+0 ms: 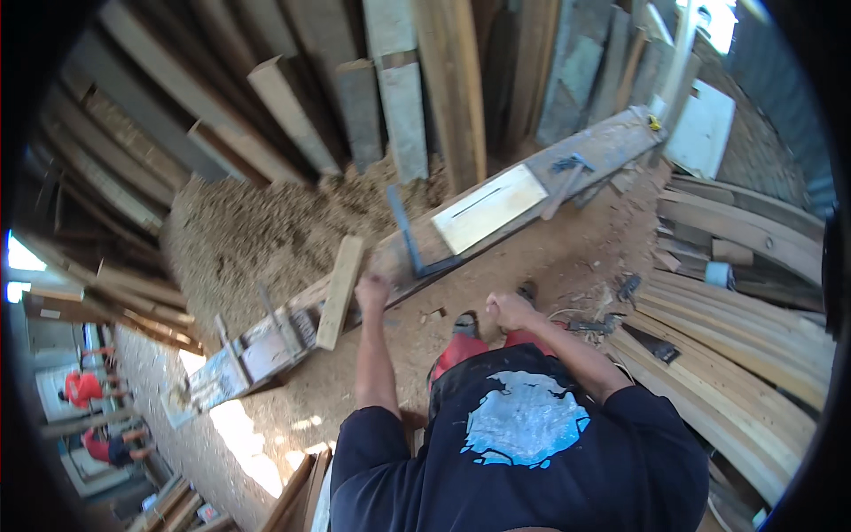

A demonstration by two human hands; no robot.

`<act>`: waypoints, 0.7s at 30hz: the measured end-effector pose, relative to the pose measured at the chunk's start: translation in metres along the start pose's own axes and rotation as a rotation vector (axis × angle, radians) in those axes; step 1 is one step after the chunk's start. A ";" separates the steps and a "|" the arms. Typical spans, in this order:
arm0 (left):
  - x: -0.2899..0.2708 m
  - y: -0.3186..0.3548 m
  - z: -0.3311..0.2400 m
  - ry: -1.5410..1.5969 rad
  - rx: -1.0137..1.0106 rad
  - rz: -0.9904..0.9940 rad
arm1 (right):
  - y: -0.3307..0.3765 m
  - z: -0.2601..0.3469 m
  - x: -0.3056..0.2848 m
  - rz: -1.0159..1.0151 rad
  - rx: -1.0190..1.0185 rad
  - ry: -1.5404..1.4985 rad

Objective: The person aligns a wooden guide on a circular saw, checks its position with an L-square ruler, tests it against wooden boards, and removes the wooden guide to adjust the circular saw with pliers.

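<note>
My left hand (pixel 372 293) is closed in a loose fist over the long, narrow wooden bench (pixel 612 142). Whatever is inside its fingers, if anything, is hidden. Just left of it, a short wooden plank (pixel 340 293) lies across the bench. Beyond this hand, to its right, a blue metal square (pixel 406 232) rests on the bench top. My right hand (pixel 507 311), also closed, is in front of my legs, apart from the bench; I cannot make out anything in it. A pale rectangular board (pixel 479 223) with a dark slot lies on the bench ahead.
A blue-and-wood tool (pixel 567 177) lies farther along the bench. Sawdust (pixel 248 230) is heaped behind it, below leaning planks (pixel 403 106). At right are stacked boards (pixel 736 381) with a handsaw (pixel 651 342) on them. Two people in red (pixel 82 388) are far left.
</note>
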State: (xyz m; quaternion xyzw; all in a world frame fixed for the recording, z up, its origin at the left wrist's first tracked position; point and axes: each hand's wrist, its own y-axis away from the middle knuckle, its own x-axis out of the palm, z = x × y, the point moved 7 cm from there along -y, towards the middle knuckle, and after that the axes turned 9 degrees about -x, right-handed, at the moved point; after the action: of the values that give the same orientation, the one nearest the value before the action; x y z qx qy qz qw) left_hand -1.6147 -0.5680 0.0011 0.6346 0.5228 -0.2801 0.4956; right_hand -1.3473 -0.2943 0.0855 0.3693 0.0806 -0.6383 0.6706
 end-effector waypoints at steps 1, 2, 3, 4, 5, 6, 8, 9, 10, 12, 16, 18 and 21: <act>0.002 -0.014 0.008 -0.068 0.004 0.048 | 0.009 -0.011 -0.006 0.095 0.099 0.050; 0.008 -0.015 -0.013 -0.070 -0.001 0.075 | 0.016 -0.037 -0.017 0.075 0.152 0.066; 0.011 -0.015 -0.026 -0.075 -0.023 0.090 | 0.025 -0.061 -0.028 0.039 0.190 0.066; 0.011 -0.015 -0.024 -0.080 -0.023 0.075 | 0.032 -0.078 -0.036 0.002 0.225 0.041; 0.013 -0.016 -0.021 -0.085 -0.031 0.057 | 0.037 -0.092 -0.047 -0.029 0.255 0.016; 0.017 -0.014 -0.018 -0.087 -0.029 0.059 | 0.039 -0.104 -0.058 -0.030 0.258 0.015; 0.017 -0.008 -0.009 -0.070 -0.112 0.023 | 0.043 -0.134 -0.084 -0.065 0.306 0.049; 0.018 -0.007 -0.010 -0.079 -0.130 0.017 | 0.037 -0.152 -0.103 -0.111 0.258 0.130; 0.017 -0.002 -0.015 -0.048 -0.153 -0.005 | 0.025 -0.170 -0.120 -0.155 0.210 0.206; 0.014 0.011 -0.013 -0.005 -0.197 -0.031 | -0.003 -0.191 -0.171 -0.157 0.251 0.262; 0.015 0.025 -0.036 0.053 -0.142 -0.162 | -0.083 -0.237 -0.272 -0.318 0.200 0.372; 0.019 0.034 -0.019 0.049 -0.179 -0.207 | -0.116 -0.236 -0.299 -0.393 0.159 0.628; 0.022 0.043 -0.014 0.104 -0.114 -0.230 | -0.162 -0.264 -0.320 -0.307 0.172 0.654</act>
State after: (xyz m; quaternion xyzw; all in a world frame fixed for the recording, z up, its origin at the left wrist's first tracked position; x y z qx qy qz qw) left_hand -1.5696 -0.5451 0.0008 0.5549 0.6321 -0.2714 0.4678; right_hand -1.4544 0.1324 0.0189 0.5926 0.2912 -0.5841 0.4721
